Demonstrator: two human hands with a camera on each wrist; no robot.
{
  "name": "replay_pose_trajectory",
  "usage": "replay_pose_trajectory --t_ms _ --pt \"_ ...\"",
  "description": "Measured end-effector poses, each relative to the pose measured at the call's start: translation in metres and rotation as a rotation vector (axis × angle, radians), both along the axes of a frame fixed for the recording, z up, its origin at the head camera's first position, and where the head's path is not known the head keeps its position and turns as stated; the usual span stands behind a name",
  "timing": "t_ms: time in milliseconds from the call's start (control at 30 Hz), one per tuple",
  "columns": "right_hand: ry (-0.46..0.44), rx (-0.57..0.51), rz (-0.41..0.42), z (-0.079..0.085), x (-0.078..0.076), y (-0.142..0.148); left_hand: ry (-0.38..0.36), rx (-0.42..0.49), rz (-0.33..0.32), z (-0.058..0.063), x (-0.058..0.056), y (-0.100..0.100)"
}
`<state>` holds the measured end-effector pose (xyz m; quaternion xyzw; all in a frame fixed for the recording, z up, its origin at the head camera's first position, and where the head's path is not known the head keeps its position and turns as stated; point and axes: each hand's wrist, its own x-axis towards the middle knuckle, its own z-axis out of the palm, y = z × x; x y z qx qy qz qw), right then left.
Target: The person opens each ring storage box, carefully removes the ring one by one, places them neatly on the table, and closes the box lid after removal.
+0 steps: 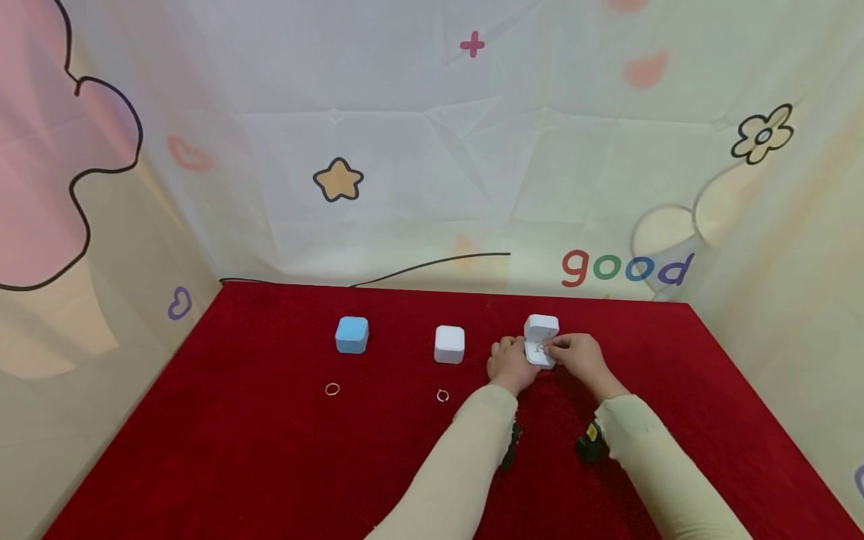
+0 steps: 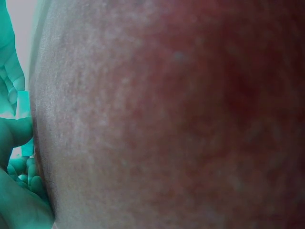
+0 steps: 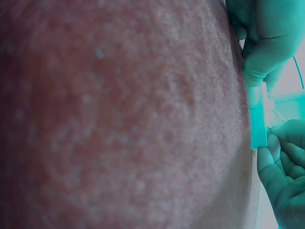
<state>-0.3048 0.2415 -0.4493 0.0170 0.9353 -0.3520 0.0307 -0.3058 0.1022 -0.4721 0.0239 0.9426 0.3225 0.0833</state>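
A white ring box [image 1: 541,331] stands with its lid raised at the right of the red cloth. My left hand [image 1: 511,365] holds it from the left side, thumb on its near side. In the right wrist view the left hand [image 3: 276,36] grips one end of the box base [image 3: 258,124]. At the box's opening, my right hand [image 1: 582,360] pinches a small ring [image 1: 540,348] between thumb and fingertip. That right hand [image 3: 286,181] also touches the base's edge. How deep the ring sits in the slot is hidden by the fingers.
A closed white box [image 1: 449,345] stands left of the hands, with an open-band ring [image 1: 442,395] in front of it. Farther left is a closed blue box [image 1: 352,335], with a thin gold ring [image 1: 333,389] before it. A printed curtain [image 1: 405,150] hangs behind the red cloth [image 1: 270,450].
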Motion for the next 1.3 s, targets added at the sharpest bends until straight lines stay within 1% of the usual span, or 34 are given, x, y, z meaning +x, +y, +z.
replay_pose_trajectory --t_ms 233,533,633,800,900,1133,1300 --pt "-0.016 -0.022 -0.013 0.0004 0.0009 0.0004 0.001 0.009 -0.01 0.001 0.0024 -0.0008" --pt "-0.041 -0.078 -0.032 0.0014 0.0029 0.0003 0.012 0.002 -0.005 0.0012 0.0018 -0.0005" --pt "-0.041 -0.079 -0.031 0.0021 0.0023 0.0004 0.005 0.009 -0.007 0.0016 0.0019 -0.0006" --pt "-0.046 -0.067 -0.024 0.0016 0.0006 0.0004 0.012 -0.008 -0.006 0.0058 0.004 -0.0019" --pt "-0.059 -0.087 -0.018 0.0011 -0.0002 0.0018 0.016 -0.017 -0.006 0.0075 0.0053 -0.0029" --pt "-0.09 -0.15 -0.026 0.0052 0.0026 0.0032 0.011 -0.018 -0.006 0.0048 0.0038 -0.0014" --pt "-0.096 -0.17 -0.032 0.0069 0.0037 0.0025 0.009 -0.021 -0.005 0.0085 0.0061 -0.0018"
